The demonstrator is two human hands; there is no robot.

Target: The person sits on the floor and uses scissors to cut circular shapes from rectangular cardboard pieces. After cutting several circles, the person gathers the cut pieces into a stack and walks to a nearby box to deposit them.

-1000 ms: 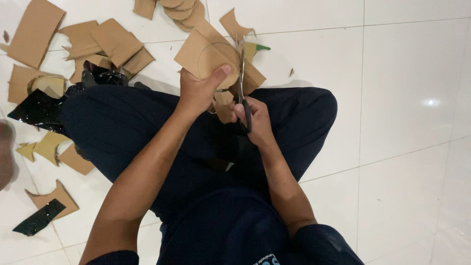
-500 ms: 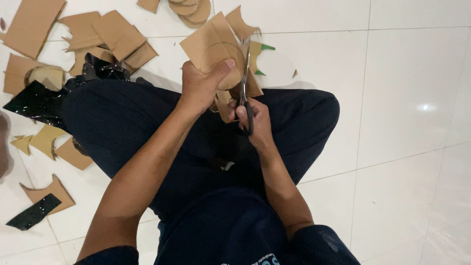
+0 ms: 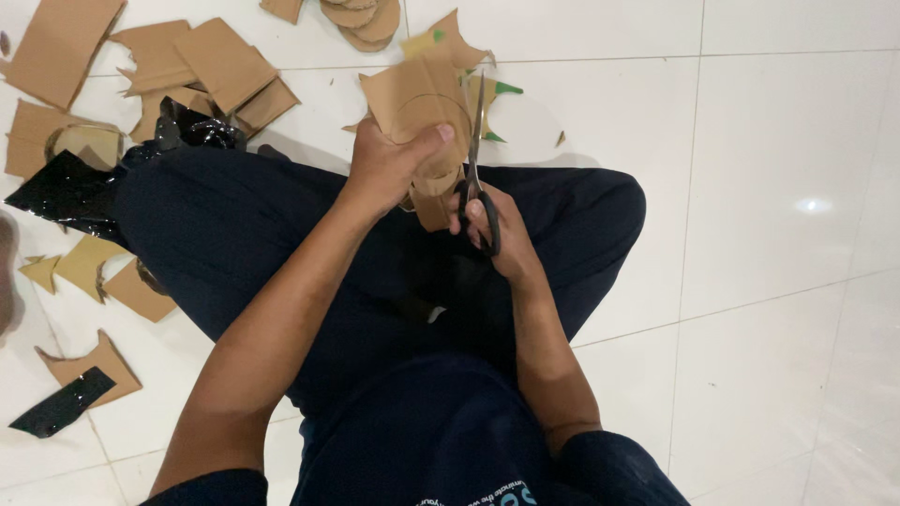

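We sit cross-legged on the white tiled floor [image 3: 778,141], looking down at our lap. Our left hand [image 3: 389,169] is closed around a piece of brown cardboard [image 3: 417,94], thumb across its front, holding it up above our knees. Our right hand [image 3: 492,230] grips the black handles of a pair of scissors [image 3: 476,159], whose blades point upward along the right edge of the cardboard. Cardboard scraps [image 3: 202,66] and black glossy sheets [image 3: 66,183] lie scattered on the floor to our left, beside our dark trousers [image 3: 234,234].
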